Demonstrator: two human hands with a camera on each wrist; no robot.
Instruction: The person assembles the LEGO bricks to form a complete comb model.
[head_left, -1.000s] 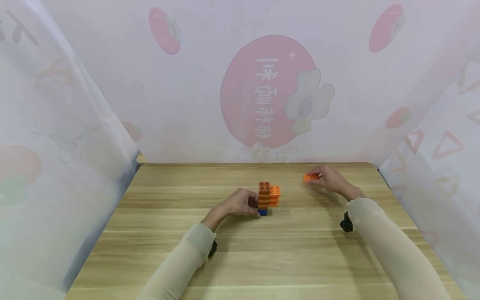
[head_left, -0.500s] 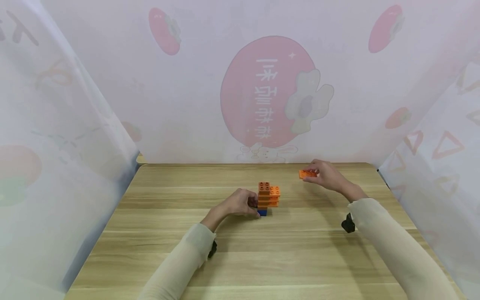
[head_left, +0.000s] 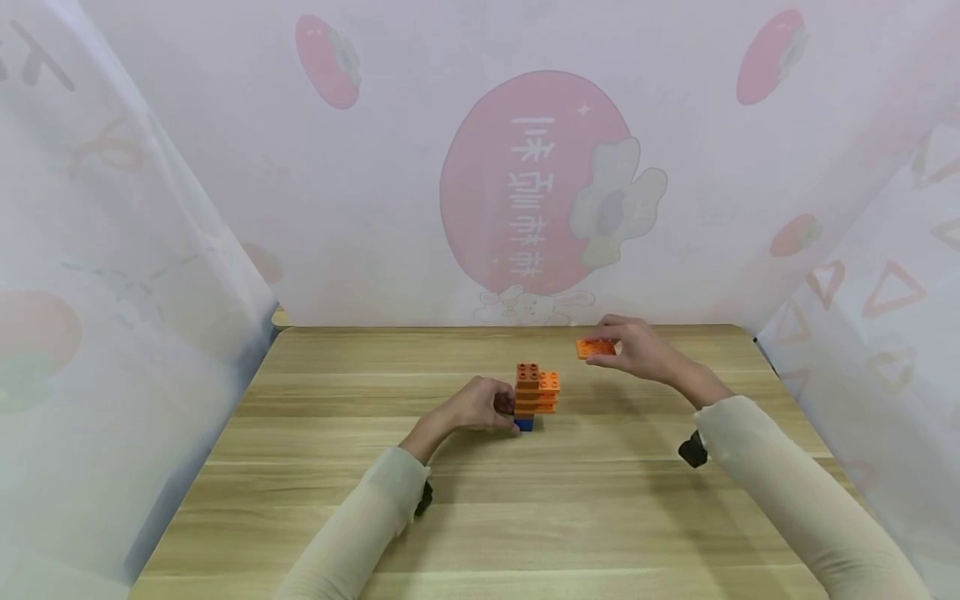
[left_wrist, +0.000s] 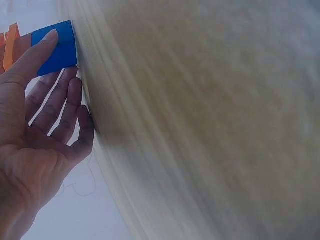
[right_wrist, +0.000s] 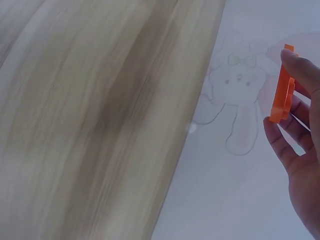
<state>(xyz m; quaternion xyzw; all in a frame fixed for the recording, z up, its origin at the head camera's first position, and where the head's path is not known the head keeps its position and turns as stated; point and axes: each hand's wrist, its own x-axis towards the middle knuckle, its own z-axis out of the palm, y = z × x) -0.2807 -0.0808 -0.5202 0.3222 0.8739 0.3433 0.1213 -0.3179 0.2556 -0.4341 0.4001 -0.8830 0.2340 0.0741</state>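
Near the middle of the table stands a stack of building bricks [head_left: 528,379], brown and orange above a blue brick [left_wrist: 60,50] at the bottom. Flat orange pieces [head_left: 550,382] jut out from its right side. My left hand [head_left: 477,405] holds the stack low down from the left, its thumb against the blue brick and its fingers behind. Over the table, behind and to the right of the stack, my right hand [head_left: 633,348] pinches a flat orange brick [head_left: 592,348] between thumb and fingers. In the right wrist view this orange brick [right_wrist: 283,90] is seen edge-on.
The wood-grain table [head_left: 480,533] ends at a white printed curtain [head_left: 375,250] at the back. More curtain hangs along the left and right sides. A black wrist device [head_left: 693,450] sits under the right sleeve.
My right hand has carried the flat orange brick leftward, closer to the stack, and raised it a little. The left hand and the stack have stayed in place.
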